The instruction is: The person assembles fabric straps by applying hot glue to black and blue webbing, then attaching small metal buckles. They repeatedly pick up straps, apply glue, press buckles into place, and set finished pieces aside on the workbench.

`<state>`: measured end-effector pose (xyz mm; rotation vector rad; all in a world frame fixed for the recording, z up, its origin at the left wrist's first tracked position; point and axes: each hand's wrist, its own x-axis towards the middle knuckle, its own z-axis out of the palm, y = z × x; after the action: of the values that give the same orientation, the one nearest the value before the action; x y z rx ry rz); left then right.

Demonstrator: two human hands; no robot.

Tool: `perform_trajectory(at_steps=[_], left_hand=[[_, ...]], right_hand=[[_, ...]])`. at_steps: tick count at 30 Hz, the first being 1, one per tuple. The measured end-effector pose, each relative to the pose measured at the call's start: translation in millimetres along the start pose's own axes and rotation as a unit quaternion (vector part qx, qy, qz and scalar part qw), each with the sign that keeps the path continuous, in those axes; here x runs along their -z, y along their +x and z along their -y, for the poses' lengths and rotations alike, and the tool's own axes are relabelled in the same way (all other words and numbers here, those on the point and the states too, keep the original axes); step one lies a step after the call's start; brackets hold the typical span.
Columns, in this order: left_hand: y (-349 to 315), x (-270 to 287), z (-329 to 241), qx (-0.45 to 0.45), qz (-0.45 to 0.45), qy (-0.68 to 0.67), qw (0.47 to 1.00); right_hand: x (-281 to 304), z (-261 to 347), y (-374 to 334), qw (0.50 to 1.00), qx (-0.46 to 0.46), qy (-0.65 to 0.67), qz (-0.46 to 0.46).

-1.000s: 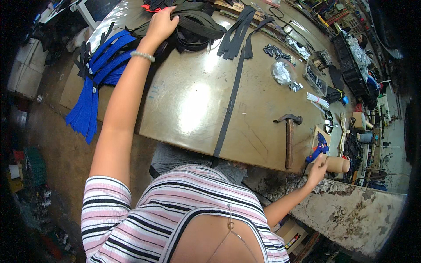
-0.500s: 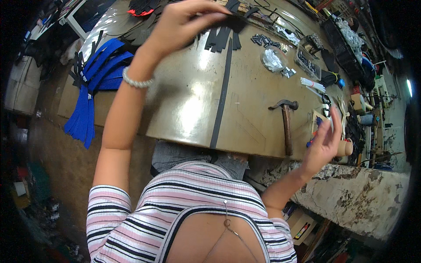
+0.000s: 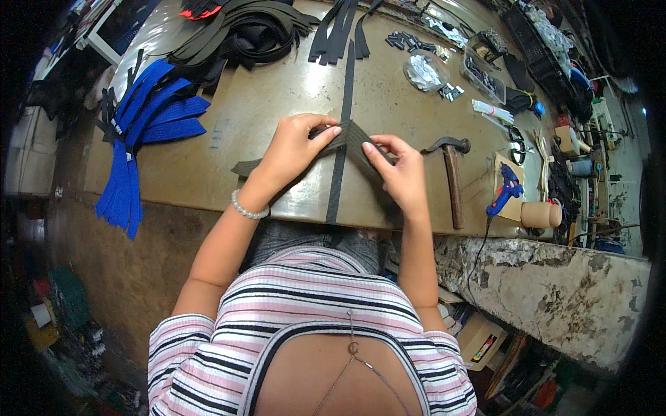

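Observation:
Between my two hands a dark olive webbing strap (image 3: 361, 148) is held up, bent into a peak above the table. My left hand (image 3: 295, 144) pinches it left of the bend, and one strap end sticks out past that wrist. My right hand (image 3: 404, 166) grips the part that slopes down on the other side, fingers closed on it. Beneath them a narrow dark strip (image 3: 336, 187) lies on the table (image 3: 298, 83), running from the near edge toward the back. A hammer (image 3: 453, 184) with a wooden handle rests just right of my right hand.
Blue straps (image 3: 125, 180) lie bundled at the left; coiled dark webbing (image 3: 257, 38) sits behind. More dark strips (image 3: 338, 31) are at the back. To the right are a bowl (image 3: 424, 72), a box of small parts (image 3: 482, 83), a blue glue gun (image 3: 508, 188) and a brown roll (image 3: 541, 215).
My left hand has come down from the back of the table with the webbing strap. My right hand, open before, has moved left and taken hold of it.

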<state>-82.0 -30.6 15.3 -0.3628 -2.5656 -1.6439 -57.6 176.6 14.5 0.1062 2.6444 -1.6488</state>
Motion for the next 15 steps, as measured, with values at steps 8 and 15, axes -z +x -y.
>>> perform_trajectory(at_steps=[8, 15], left_hand=[[-4, -14, 26, -0.019, -0.019, 0.049, 0.998], [-7, -18, 26, -0.030, -0.021, 0.072, 0.997]], right_hand=[[-12, -27, 6, 0.996, 0.059, -0.064, 0.003], [-16, -23, 2, 0.993, 0.044, -0.105, -0.020]])
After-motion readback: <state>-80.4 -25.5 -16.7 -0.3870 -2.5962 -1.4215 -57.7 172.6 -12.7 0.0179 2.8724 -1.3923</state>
